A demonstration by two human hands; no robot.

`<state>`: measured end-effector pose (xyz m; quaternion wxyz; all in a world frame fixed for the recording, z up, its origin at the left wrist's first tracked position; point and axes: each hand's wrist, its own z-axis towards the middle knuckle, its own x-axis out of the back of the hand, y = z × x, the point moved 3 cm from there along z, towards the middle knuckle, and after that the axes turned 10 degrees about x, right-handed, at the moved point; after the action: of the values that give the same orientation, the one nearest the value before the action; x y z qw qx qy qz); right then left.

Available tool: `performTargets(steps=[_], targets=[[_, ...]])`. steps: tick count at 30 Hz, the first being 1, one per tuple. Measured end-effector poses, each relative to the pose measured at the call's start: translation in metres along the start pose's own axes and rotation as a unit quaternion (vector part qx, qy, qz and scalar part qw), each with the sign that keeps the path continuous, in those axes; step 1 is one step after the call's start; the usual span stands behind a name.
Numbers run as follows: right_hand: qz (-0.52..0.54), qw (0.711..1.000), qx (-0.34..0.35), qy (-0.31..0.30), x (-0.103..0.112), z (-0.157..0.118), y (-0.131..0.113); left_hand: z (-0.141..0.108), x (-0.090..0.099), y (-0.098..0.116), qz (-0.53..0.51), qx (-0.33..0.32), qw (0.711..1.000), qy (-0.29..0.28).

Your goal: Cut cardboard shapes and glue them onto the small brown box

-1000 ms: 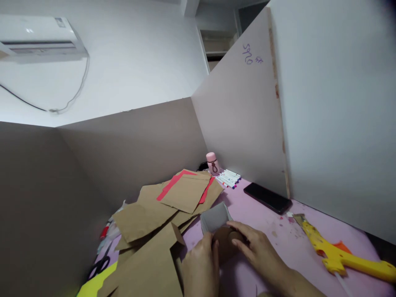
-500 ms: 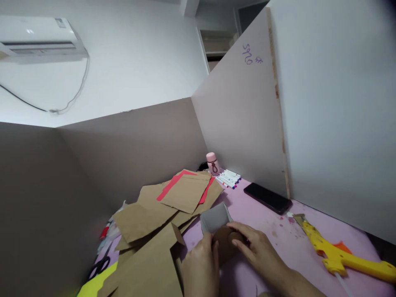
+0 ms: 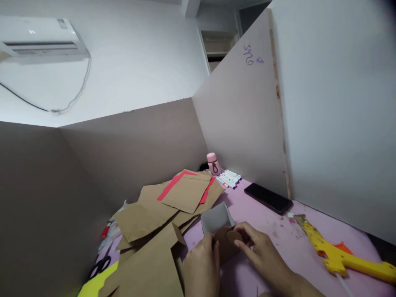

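Observation:
My left hand [image 3: 201,264] grips the left edge of a small brown cardboard piece [image 3: 225,247], thumb on its near face. At the upper right, my right hand [image 3: 258,249] is closed with thumb and fingers at a small round cardboard disc [image 3: 234,238] that lies against the piece's face. Just behind the piece stands a small open box [image 3: 218,218] with a grey inside. Its lower part is hidden by the cardboard and my hands. Left of my left hand is a large folded cardboard sheet [image 3: 148,264].
A yellow glue gun [image 3: 343,258] lies at the right, with a black phone [image 3: 267,198] beyond it. White markers [image 3: 229,179] and a pink bottle [image 3: 213,164] stand near the corner. Stacked cardboard and red paper [image 3: 176,185] cover the left, near black scissors [image 3: 100,266].
My right fingers have shifted slightly right, so more of the round disc shows. My left hand keeps its hold on the cardboard piece.

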<state>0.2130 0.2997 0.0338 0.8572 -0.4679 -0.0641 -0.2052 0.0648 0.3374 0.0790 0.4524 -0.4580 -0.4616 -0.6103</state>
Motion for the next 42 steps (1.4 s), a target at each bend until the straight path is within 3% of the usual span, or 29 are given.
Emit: performTargets(steps=[6, 18, 26, 42], targets=[[0.17, 0.983, -0.067, 0.003, -0.016, -0.002, 0.012, -0.002, 0.002, 0.001, -0.016, -0.003, 1.0, -0.007], [0.08, 0.99, -0.109, 0.035, -0.022, -0.001, 0.015, -0.003, 0.001, -0.001, -0.021, 0.002, 1.0, -0.006], [0.104, 0.983, -0.134, 0.071, -0.023, 0.0, 0.017, -0.001, 0.0, -0.001, -0.016, -0.001, 1.0, 0.001], [0.301, 0.914, -0.241, 0.123, -0.055, -0.009, 0.05, -0.001, 0.001, 0.0, -0.012, 0.006, 1.0, -0.008]])
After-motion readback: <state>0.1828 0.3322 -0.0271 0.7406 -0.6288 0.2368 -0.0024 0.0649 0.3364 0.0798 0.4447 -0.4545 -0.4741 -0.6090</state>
